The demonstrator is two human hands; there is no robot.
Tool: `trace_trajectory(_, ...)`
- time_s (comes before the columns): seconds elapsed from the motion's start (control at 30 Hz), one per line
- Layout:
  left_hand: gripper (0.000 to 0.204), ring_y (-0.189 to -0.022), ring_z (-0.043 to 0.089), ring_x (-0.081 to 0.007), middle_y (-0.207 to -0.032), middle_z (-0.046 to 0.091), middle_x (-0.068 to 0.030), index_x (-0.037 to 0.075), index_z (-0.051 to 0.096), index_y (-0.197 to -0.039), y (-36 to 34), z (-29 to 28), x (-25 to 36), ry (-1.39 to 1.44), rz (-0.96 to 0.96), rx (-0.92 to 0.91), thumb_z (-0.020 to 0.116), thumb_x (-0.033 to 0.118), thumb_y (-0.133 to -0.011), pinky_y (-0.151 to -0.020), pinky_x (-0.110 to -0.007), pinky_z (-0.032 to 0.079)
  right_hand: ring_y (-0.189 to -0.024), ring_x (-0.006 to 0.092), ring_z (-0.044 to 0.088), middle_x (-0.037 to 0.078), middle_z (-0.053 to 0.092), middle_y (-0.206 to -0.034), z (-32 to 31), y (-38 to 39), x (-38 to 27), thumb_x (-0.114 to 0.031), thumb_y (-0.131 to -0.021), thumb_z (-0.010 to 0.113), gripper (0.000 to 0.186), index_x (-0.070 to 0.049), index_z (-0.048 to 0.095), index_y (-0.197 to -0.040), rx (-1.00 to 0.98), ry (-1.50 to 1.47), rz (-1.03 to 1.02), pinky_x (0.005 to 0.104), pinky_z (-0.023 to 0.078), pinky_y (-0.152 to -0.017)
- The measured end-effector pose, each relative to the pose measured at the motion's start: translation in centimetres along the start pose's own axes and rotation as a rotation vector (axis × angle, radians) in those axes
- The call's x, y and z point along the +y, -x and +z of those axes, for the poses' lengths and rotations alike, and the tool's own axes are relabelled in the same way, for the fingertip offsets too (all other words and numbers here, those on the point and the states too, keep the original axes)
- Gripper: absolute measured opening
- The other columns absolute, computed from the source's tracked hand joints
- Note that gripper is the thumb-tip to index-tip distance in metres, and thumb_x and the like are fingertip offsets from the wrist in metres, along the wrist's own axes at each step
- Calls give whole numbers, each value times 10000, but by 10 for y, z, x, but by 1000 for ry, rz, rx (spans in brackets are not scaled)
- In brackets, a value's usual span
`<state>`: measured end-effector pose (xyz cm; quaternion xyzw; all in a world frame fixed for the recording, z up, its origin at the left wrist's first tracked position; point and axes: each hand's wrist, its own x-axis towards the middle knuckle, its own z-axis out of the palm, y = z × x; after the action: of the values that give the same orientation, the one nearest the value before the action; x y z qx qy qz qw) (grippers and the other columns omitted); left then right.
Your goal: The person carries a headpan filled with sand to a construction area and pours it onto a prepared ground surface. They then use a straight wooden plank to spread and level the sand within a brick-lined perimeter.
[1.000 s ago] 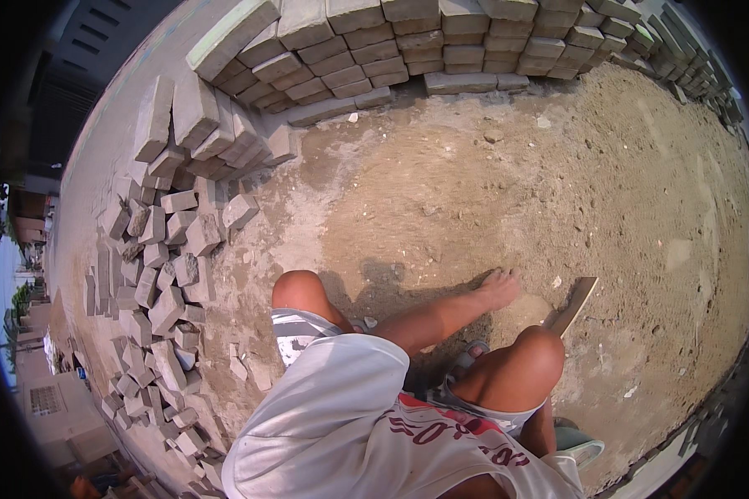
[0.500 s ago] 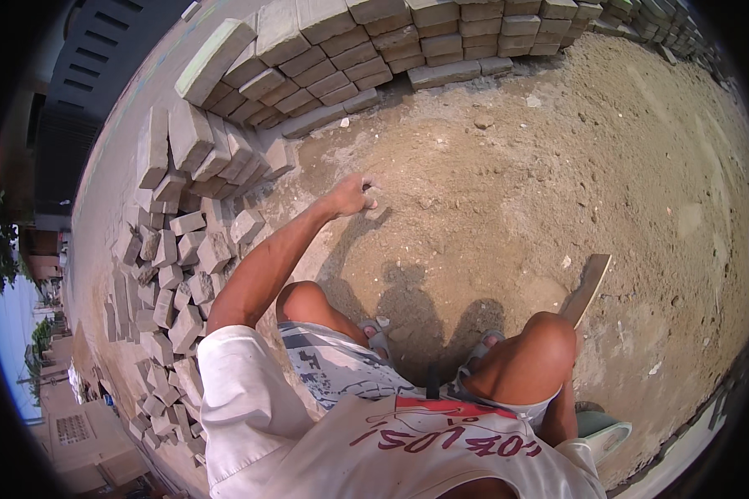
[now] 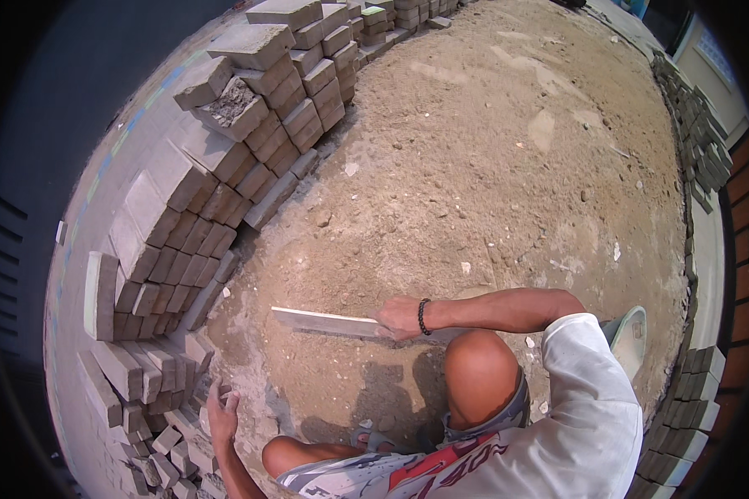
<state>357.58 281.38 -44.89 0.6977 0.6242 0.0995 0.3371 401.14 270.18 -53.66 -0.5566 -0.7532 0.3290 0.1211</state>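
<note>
My right hand (image 3: 398, 319), with a dark beaded bracelet at the wrist, grips a long, flat board (image 3: 324, 319) with a pale edge, lying lengthwise across the sandy ground (image 3: 466, 200) in front of my knees. My left hand (image 3: 225, 399) is low at the left beside the loose blocks (image 3: 168, 461), fingers apart and slightly curved, with nothing visible in it. My bare knees and a sandal show below the board.
Grey paving blocks (image 3: 158, 216) stand stacked along the left, beside a pavement and a dark gate. A pale green-grey container (image 3: 628, 341) sits by my right elbow. More blocks (image 3: 686, 424) line the right edge beside an orange-brown slatted surface.
My view has turned rightward. My right hand has come up gripping the board, which is swung crosswise in front of me. My left hand has drawn back from the sand to the lower left.
</note>
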Motion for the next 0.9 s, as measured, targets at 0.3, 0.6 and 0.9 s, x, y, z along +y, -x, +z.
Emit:
trace_trajectory(0.3, 591, -1106, 505, -372, -1213, 521, -213, 28, 386, -1347, 45, 17, 156, -204, 459, -319, 633, 199, -838, -960, -430, 383, -803, 370, 657, 238, 654, -788, 60, -101, 4, -189, -724, 601, 235, 10, 679, -821, -90, 169, 68, 443, 525, -687)
trace_trajectory(0.6, 565, -1016, 553, -340, -1132, 567, -200, 37, 420, -1320, 43, 63, 91, -153, 326, -333, 626, 274, -851, -884, -400, 434, -860, 376, 631, 225, 650, -864, 21, -78, 39, -336, -803, 590, 347, -17, 645, -926, 13, 204, 234, 472, 497, -747)
trace_trajectory(0.9, 552, -1103, 519, -409, -1165, 550, -269, -11, 427, -1291, 85, 33, 89, -162, 254, -359, 624, 252, -847, -940, -440, 403, -860, 380, 629, 222, 651, -899, -77, -64, 119, -338, -795, 609, 341, -21, 658, -912, 288, 321, 646, 460, 507, -746)
